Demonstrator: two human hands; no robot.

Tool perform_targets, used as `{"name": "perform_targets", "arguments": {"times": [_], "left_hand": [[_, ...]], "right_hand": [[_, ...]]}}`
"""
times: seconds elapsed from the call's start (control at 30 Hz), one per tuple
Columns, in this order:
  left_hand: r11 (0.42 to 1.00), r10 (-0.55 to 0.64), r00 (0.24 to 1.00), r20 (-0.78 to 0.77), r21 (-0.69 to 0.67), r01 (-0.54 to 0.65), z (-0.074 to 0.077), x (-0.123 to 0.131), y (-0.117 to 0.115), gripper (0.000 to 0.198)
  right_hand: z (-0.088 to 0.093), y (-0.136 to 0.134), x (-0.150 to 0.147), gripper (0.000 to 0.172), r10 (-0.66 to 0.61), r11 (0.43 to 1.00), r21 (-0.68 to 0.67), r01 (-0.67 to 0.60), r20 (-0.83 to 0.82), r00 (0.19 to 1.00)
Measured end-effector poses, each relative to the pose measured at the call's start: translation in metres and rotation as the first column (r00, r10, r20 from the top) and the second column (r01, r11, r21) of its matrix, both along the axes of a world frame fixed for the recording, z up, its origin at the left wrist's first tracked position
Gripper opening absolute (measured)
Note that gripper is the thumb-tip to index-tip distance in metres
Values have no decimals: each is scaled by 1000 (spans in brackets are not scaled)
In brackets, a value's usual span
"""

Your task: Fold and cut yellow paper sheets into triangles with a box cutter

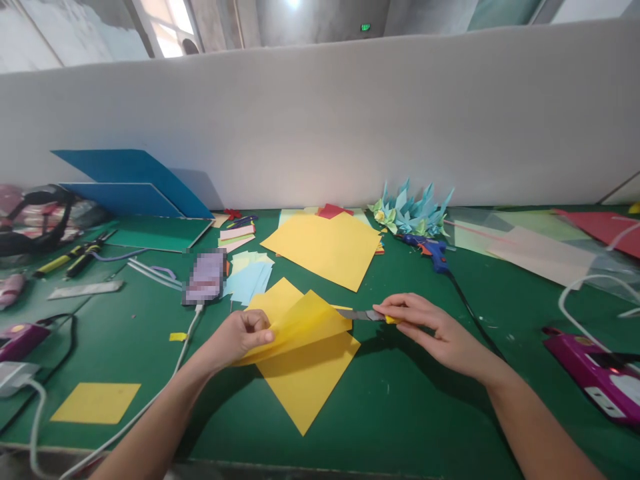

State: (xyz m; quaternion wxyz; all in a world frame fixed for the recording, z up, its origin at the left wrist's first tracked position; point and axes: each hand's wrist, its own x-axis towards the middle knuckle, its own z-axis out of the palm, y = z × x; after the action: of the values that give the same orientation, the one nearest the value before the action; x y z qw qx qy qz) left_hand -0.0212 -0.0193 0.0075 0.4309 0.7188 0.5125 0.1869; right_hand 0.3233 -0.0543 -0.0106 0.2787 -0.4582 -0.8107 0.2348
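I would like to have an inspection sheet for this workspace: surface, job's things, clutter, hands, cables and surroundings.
Surface: flat green tabletop, with a small yellow paper scrap on it.
Job's things: lifted yellow paper sheet above a flat yellow paper sheet; metal-bladed knife at the lifted sheet's right edge, contact unclear.
Clutter: blue plastic glue gun, spiky light-blue paper cluster, blurred purple rectangular item.
Hands: left hand holds the lifted sheet; right hand holds the knife.
Cables: white cable at the purple item; black cord from the glue gun.
Surroundings: pale grey partition behind; lit green sign above.
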Motion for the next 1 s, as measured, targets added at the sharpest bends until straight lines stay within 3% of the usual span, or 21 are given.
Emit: {"name": "perform_targets", "arguments": {"times": [0.27, 0.43, 0.57, 0.67, 0.83, 1.0], "left_hand": [[996, 80, 995, 58, 44, -82, 0, 0, -3, 47], [992, -61, 997, 50, 112, 55, 6, 0, -4, 38], [974, -8, 995, -96, 225, 30, 10, 18, -10, 50], [937, -5, 953, -302, 332, 110, 6, 43, -15, 51], [918, -87, 824, -560, 277, 285, -5, 80, -16, 55], [893, -138, 768, -626, 256, 370, -16, 86, -12, 54]], "right_hand": [[1, -1, -6, 34, 71, 995, 63, -81, 138, 988], [-7, 1, -11, 36, -8, 985, 163, -48, 326, 945], [-13, 5, -14, 36, -32, 976, 211, -55, 390, 920], [-16, 6, -15, 35, -20, 972, 224, -74, 391, 920], [-15, 6, -17, 34, 12, 974, 205, -96, 379, 925], [-16, 4, -14, 34, 24, 967, 228, -114, 365, 931]]}}
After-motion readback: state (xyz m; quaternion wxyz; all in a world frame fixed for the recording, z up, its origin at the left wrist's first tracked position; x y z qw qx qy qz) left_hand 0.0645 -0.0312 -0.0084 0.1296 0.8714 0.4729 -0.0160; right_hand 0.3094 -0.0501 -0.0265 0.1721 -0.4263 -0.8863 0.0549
